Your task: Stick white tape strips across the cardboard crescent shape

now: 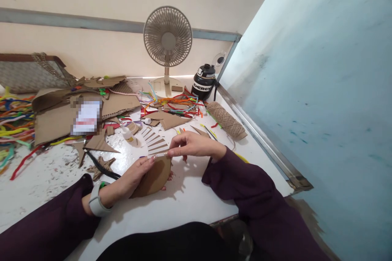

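A rounded piece of brown cardboard [155, 177] is held above the white table, its flat face toward me. My left hand [134, 177] grips it from the left side, with fingertips showing past its right edge. At its upper right edge, my right hand [190, 145] has thumb and index finger pinched together; whether they hold the cardboard or something small is hidden. Thin cardboard strips [157, 145] lie fanned out just beyond the hands. A small white glue bottle [130, 135] stands left of the strips. Scissors [210, 133] lie partly behind my right hand.
A fan [168, 40] and a black bottle [203, 82] stand at the back. Twine [226, 120] lies at the right. Cardboard sheets [55, 118], a blurred phone-like object [86, 117] and colourful pipe cleaners [21, 132] cover the left. A cardboard star [101, 167] lies near my left wrist.
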`<state>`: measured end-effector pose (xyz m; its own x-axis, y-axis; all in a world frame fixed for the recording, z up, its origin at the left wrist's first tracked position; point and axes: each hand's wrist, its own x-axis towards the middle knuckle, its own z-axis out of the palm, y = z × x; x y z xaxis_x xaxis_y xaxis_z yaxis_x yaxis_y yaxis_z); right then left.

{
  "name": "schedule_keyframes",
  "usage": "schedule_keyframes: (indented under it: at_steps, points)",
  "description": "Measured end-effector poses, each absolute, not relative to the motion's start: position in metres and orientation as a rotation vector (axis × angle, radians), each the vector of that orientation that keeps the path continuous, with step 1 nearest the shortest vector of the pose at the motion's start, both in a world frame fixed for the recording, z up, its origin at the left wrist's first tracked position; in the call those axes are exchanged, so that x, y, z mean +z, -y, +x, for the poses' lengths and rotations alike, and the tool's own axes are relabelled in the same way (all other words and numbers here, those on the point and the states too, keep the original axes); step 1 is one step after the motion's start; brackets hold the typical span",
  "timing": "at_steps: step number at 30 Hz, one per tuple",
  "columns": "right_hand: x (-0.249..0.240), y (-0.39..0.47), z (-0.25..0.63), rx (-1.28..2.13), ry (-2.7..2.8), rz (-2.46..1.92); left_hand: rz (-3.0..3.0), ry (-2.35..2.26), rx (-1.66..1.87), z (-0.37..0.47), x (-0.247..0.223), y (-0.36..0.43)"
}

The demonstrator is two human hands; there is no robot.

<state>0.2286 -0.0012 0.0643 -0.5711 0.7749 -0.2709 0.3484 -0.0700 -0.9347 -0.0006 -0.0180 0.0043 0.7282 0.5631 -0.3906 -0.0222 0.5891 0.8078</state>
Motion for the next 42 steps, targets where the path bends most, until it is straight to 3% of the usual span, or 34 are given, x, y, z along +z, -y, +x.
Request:
schedule_keyframes:
  at_steps: [11,42]
  points:
    - [0.049,-0.004,0.226,1.911,1.829,-0.951,0.958,-0.591,0.305,-0.001,0.017,0.021]
    - [0.046,-0.002,0.218,1.663,2.153,-1.070,0.847,-0.655,0.428,0.006,0.023,0.013]
